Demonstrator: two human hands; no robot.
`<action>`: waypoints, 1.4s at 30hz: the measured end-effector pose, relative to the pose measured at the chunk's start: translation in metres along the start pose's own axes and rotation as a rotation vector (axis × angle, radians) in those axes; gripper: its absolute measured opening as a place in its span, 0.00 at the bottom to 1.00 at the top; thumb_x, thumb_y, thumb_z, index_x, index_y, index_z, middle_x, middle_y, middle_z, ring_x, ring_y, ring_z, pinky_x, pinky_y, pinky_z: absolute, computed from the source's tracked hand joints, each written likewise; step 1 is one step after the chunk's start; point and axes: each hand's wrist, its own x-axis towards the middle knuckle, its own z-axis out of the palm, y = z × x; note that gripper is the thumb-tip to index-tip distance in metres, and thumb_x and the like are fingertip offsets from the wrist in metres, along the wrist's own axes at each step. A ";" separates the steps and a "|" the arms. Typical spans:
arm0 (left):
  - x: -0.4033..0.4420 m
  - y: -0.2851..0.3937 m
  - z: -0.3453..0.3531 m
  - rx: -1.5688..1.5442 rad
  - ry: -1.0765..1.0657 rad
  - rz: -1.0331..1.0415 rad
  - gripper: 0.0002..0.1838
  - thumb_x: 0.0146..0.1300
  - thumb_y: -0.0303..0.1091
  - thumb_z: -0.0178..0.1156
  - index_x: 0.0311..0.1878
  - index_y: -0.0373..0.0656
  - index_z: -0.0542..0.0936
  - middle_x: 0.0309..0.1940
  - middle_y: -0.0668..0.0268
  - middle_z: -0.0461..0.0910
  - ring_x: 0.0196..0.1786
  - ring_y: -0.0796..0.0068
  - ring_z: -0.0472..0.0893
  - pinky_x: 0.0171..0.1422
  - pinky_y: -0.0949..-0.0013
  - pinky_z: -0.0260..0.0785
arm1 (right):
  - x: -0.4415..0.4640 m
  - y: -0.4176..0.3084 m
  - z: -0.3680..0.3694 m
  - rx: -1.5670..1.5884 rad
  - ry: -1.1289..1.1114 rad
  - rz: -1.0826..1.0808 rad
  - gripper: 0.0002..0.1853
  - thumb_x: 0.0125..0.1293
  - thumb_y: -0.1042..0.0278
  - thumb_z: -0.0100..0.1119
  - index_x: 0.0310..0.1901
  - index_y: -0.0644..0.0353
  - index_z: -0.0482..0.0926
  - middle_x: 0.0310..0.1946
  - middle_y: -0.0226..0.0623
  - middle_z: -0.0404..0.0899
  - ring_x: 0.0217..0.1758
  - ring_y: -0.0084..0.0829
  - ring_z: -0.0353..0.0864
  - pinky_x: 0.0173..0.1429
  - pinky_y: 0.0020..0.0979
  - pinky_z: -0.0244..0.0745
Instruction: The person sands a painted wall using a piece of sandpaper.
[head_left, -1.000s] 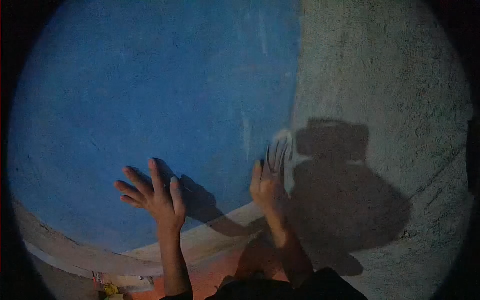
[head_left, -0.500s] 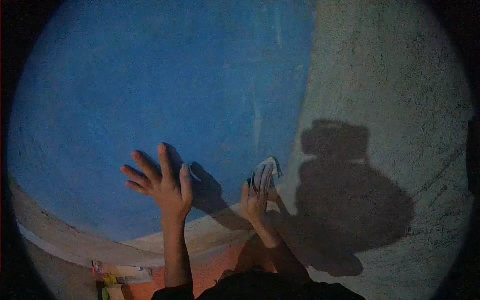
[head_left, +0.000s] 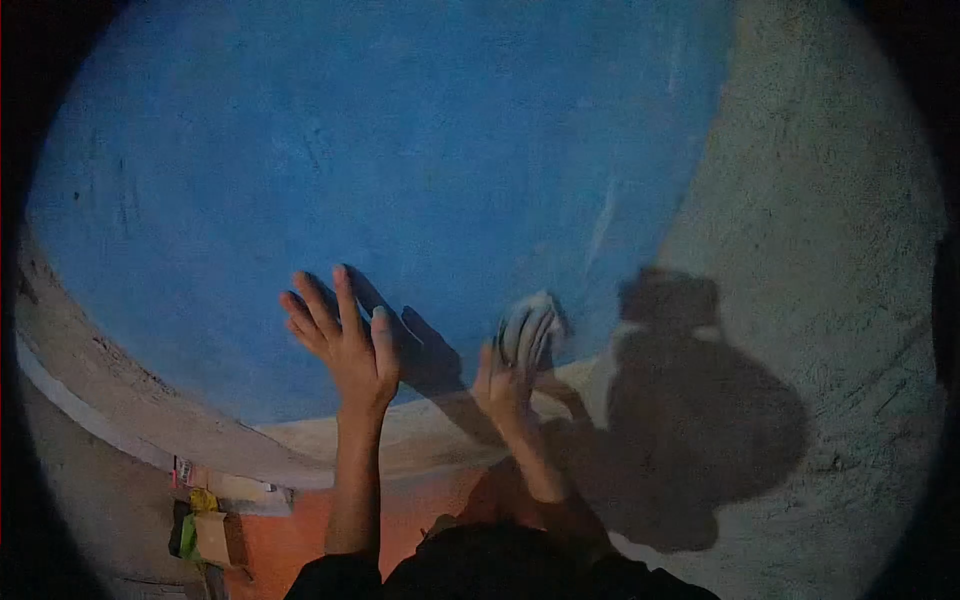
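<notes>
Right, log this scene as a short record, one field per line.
Left hand: fingers spread, over the blue surface; contact unclear
Right hand: holds a pale cloth at the blue surface
Right side: grey surface with a large dark shadow
Below the blue: pale band, then an orange area
Lower left: brown box beside a yellow item
Lighting: dim

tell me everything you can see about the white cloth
The cloth is greyish white and crumpled, and looks thin and soft. It lies against the lower right of the blue wall, under the fingers of the right hand, showing past the fingertips and along their right side. Its full shape is hidden.
</notes>
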 end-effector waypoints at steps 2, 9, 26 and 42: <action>-0.005 0.009 -0.003 -0.006 -0.001 0.032 0.32 0.76 0.48 0.43 0.80 0.51 0.54 0.82 0.55 0.35 0.82 0.44 0.30 0.78 0.33 0.21 | 0.076 -0.006 -0.049 0.049 0.088 -0.055 0.34 0.77 0.58 0.44 0.75 0.73 0.51 0.75 0.71 0.44 0.79 0.72 0.39 0.78 0.65 0.37; 0.008 -0.024 -0.034 -0.070 0.031 0.029 0.31 0.74 0.47 0.46 0.78 0.53 0.62 0.82 0.54 0.37 0.82 0.41 0.30 0.77 0.31 0.22 | -0.003 -0.013 -0.009 -0.001 -0.033 0.056 0.33 0.78 0.57 0.42 0.75 0.73 0.51 0.77 0.67 0.41 0.80 0.68 0.38 0.79 0.64 0.37; 0.014 -0.075 -0.046 -0.137 0.019 0.124 0.30 0.72 0.47 0.49 0.76 0.52 0.67 0.82 0.51 0.37 0.81 0.42 0.24 0.75 0.36 0.08 | 0.017 -0.056 0.013 0.254 0.230 0.141 0.32 0.79 0.60 0.39 0.77 0.69 0.48 0.78 0.65 0.36 0.82 0.63 0.35 0.79 0.64 0.35; 0.012 -0.075 -0.044 -0.072 -0.010 0.125 0.30 0.71 0.50 0.51 0.74 0.53 0.69 0.82 0.48 0.34 0.80 0.39 0.22 0.73 0.37 0.02 | 0.107 -0.078 -0.017 0.118 0.053 0.262 0.29 0.76 0.66 0.44 0.73 0.72 0.57 0.76 0.71 0.42 0.79 0.69 0.41 0.78 0.59 0.45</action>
